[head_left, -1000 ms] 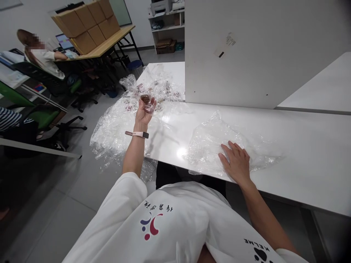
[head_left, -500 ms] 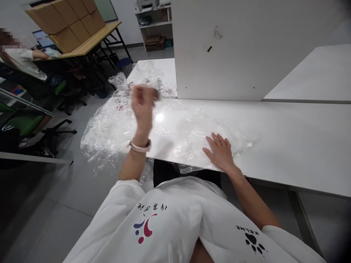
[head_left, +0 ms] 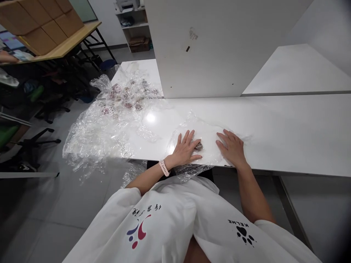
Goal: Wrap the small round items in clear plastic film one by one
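Film (head_left: 190,122) lay on the tabletop (head_left: 279,128), small dark item (head_left: 199,146) between the thumb and forefinger of the left grip (head_left: 183,151), fingers spread, unclosed, the right grip (head_left: 233,149) likewise spread, holding nothing; light, even pressure appeared advisable.

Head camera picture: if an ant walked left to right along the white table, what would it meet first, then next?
Big heap of crinkly clear plastic → left hand → small dark thing → right hand.
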A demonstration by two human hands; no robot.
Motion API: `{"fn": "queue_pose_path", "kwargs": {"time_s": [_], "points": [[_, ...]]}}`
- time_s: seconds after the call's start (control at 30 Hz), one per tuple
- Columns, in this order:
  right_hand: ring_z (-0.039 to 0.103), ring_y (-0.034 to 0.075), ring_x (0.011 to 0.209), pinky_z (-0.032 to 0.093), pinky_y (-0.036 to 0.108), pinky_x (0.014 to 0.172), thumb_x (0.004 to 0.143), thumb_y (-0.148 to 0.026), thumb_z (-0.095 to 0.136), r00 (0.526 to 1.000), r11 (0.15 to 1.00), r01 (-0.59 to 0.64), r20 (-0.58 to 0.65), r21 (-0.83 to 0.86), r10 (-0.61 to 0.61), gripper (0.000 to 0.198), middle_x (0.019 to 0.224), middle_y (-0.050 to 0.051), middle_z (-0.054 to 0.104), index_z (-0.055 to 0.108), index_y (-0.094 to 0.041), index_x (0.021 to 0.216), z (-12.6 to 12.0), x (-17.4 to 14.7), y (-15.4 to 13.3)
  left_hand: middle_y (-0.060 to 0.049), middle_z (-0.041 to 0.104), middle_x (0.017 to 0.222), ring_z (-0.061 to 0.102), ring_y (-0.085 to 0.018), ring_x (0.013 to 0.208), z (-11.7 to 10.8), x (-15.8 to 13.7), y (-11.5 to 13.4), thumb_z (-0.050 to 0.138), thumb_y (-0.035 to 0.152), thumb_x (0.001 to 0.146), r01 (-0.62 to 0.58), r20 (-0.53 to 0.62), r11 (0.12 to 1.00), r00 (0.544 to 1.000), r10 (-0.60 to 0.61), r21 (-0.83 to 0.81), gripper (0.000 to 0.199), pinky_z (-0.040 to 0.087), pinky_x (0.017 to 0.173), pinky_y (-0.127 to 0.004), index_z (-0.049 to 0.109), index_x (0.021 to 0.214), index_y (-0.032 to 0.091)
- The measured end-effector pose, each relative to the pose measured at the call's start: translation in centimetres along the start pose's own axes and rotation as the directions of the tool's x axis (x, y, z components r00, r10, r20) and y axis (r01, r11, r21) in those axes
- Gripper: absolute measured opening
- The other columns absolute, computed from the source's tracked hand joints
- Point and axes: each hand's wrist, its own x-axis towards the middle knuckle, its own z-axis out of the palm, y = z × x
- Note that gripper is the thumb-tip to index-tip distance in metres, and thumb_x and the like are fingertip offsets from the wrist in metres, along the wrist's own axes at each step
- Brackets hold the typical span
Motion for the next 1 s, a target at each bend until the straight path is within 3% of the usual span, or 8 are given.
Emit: {"fn": "queue_pose_path", "kwargs": {"time_s": [0.13, 0.3, 0.43, 0.53, 0.67, 0.77, 0.9, 1.0], "points": [[0.043, 0.031, 0.137, 0.033, 0.052, 0.112, 0.096, -0.050, 0.047, 0.988, 0.990, 0.134, -0.079, 0.048, -0.130, 0.055, 0.145, 0.014, 0.051, 0.050, -0.020, 0.142, -2.1, -0.4, -1.9, -0.020, 0.002, 0.165, -0.002, -0.039, 0.153, -2.3, -2.9, 0.6, 0.054, 0.072, 0.083, -0.025, -0.008, 0.999, 1.000, 0.025, -0.045, 0.098, 0.008, 0.119, -0.065, 0.015, 0.158, 0.023], [0.033, 0.031, 0.144, 0.032, 0.052, 0.114, 0.093, -0.041, 0.056, 0.806, 0.824, 0.552, 0.171, 0.127, -0.566, 0.062, 0.157, 0.011, 0.037, 0.039, -0.025, 0.150, -2.5, -5.5, -3.2, -0.014, 0.022, 0.163, 0.013, -0.034, 0.153, -2.4, -9.4, -0.2, 0.065, 0.034, 0.090, -0.215, 0.018, 0.976, 0.977, 0.214, 0.045, 0.074, 0.014, 0.121, -0.060, 0.029, 0.154, 0.028], [0.048, 0.026, 0.133, 0.043, 0.045, 0.105, 0.094, -0.014, 0.050, 0.856, 0.844, 0.511, -0.008, 0.164, -0.517, 0.041, 0.141, 0.009, 0.056, 0.057, -0.024, 0.133, -1.3, -7.3, -3.0, -0.008, 0.063, 0.135, 0.048, -0.025, 0.137, -0.4, -10.9, -1.2, 0.058, 0.020, 0.094, -0.180, -0.252, 0.983, 0.953, 0.167, -0.029, 0.032, 0.035, 0.114, -0.050, 0.062, 0.125, 0.028], [0.051, 0.027, 0.129, 0.045, 0.044, 0.102, 0.094, -0.018, 0.054, 0.874, 0.825, 0.478, -0.076, 0.301, -0.479, 0.019, 0.135, 0.007, 0.061, 0.068, -0.023, 0.105, -2.0, -5.9, -4.2, -0.006, 0.075, 0.095, 0.067, -0.020, 0.099, -1.0, -8.9, -1.0, 0.053, 0.032, 0.097, -0.043, -0.349, 0.960, 0.935, -0.058, -0.276, 0.019, 0.049, 0.095, -0.041, 0.068, 0.090, 0.022], [0.064, 0.024, 0.104, 0.050, 0.039, 0.088, 0.095, -0.038, 0.054, 0.961, 0.842, 0.207, 0.058, 0.498, -0.271, 0.025, 0.108, 0.007, 0.071, 0.065, -0.021, 0.079, -3.1, -0.8, -6.1, 0.000, 0.059, 0.057, 0.055, -0.014, 0.054, -4.2, -4.1, -2.1, 0.042, 0.043, 0.099, 0.371, -0.127, 0.775, 0.859, -0.496, -0.512, 0.042, 0.043, 0.059, -0.028, 0.060, 0.069, 0.020], [0.063, 0.018, 0.072, 0.046, 0.032, 0.066, 0.088, -0.050, 0.059, 0.954, 0.867, -0.117, 0.296, 0.484, -0.037, 0.031, 0.079, 0.003, 0.068, 0.063, -0.021, 0.078, -1.9, 3.7, -6.4, -0.001, 0.056, 0.056, 0.055, -0.017, 0.055, -6.0, -0.8, -4.2, 0.053, 0.040, 0.095, 0.562, -0.049, 0.750, 0.789, -0.613, -0.349, 0.032, 0.039, 0.057, -0.028, 0.062, 0.072, 0.019], [0.059, 0.019, 0.074, 0.042, 0.031, 0.065, 0.077, -0.043, 0.068, 0.946, 0.938, -0.197, 0.307, 0.284, 0.105, 0.028, 0.089, 0.003, 0.067, 0.064, -0.022, 0.096, 0.8, 6.9, -6.7, -0.012, 0.067, 0.101, 0.062, -0.026, 0.097, -6.2, 0.7, -4.3, 0.054, 0.018, 0.091, 0.477, -0.402, 0.873, 0.782, -0.476, -0.105, 0.021, 0.048, 0.081, -0.039, 0.061, 0.111, 0.017], [0.058, 0.025, 0.098, 0.044, 0.037, 0.079, 0.086, -0.038, 0.058, 0.995, 0.973, 0.021, 0.091, 0.228, -0.043, 0.026, 0.111, 0.008, 0.065, 0.066, -0.022, 0.105, 1.3, 6.4, -6.9, -0.014, 0.060, 0.125, 0.055, -0.027, 0.118, -4.6, -0.1, -2.1, 0.055, 0.022, 0.092, 0.144, -0.362, 0.983, 0.916, -0.174, -0.110, 0.033, 0.047, 0.097, -0.044, 0.052, 0.125, 0.018]]}}
